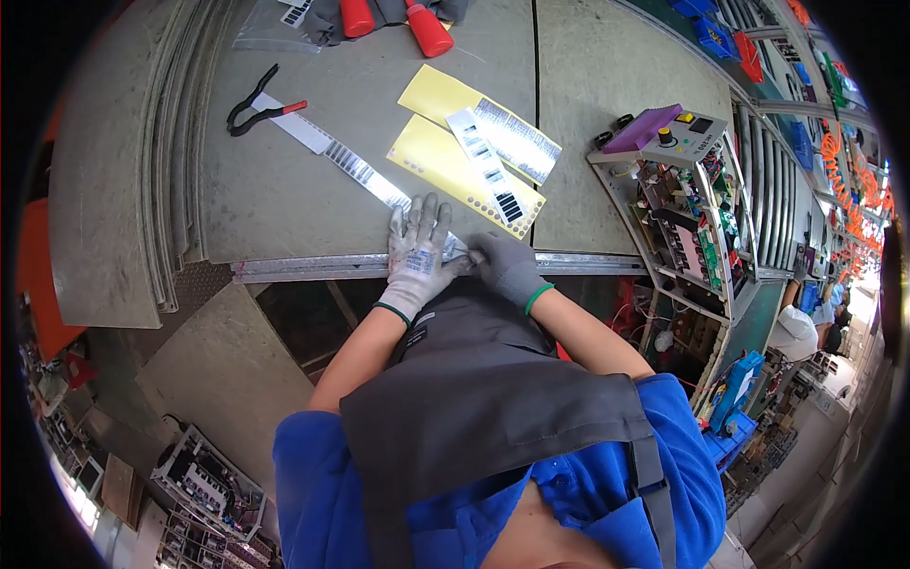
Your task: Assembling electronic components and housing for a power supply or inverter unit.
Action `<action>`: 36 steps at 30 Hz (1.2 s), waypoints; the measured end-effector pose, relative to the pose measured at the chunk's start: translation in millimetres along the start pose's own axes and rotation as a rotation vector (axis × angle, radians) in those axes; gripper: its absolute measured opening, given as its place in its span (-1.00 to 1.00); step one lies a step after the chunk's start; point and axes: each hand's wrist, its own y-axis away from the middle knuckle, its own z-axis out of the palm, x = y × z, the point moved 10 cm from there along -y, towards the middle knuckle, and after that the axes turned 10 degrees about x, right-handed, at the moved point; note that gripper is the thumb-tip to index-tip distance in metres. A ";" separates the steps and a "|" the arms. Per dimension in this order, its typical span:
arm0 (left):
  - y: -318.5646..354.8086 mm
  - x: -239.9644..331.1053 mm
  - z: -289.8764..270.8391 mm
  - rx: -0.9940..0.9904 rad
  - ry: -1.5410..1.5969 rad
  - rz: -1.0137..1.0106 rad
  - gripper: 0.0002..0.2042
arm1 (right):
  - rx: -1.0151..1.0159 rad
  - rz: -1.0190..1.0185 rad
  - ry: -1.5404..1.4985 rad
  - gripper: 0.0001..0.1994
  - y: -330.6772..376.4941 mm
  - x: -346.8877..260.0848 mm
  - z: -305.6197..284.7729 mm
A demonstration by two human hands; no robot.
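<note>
My left hand (417, 251), in a grey glove, lies flat with fingers spread on the near end of a long white strip of barcode labels (353, 163) at the table's front edge. My right hand (504, 266), also gloved, is closed in a pinch at that same end of the strip, right beside my left thumb. The strip runs away from me to the upper left across the grey table (284, 190). Two yellow backing sheets (431, 156) with more barcode stickers lie just beyond my hands.
Black pliers with a red tip (254, 104) lie at the strip's far end. Red-handled tools (428, 30) sit at the table's back. A rack of electronic boards with a purple-topped control box (678, 180) stands to the right. A metal rail (313, 267) edges the table.
</note>
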 end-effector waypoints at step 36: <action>2.4 -10.8 -0.5 0.070 0.020 0.068 -0.36 | -0.029 0.000 0.057 -0.80 6.2 -6.5 3.5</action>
